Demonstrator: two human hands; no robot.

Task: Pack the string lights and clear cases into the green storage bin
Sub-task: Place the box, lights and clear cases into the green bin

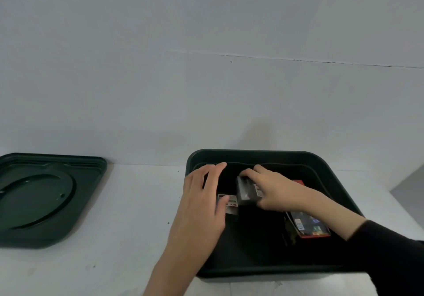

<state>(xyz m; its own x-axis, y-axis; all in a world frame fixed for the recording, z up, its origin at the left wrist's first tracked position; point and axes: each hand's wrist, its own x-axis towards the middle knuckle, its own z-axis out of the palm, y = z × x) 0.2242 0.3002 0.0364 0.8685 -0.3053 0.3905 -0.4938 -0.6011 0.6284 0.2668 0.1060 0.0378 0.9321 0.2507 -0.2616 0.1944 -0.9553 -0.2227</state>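
White bench (128,215) carries the green storage bin (257,155) and, well apart, its lid (46,199). Right hand (275,190) reaches into the bin, grip closed on a clear case (246,191); lower it flat beside the labelled case (230,203). Left hand (204,206) hovers open, palm down, over the bin's left rim. A boxed pack (309,224) lies inside.

Bin (257,155) on the table (128,203), lid (46,194) off at 9 o'clock.
Cases (246,191) inside, boxed lights (309,224) toward 4 o'clock.
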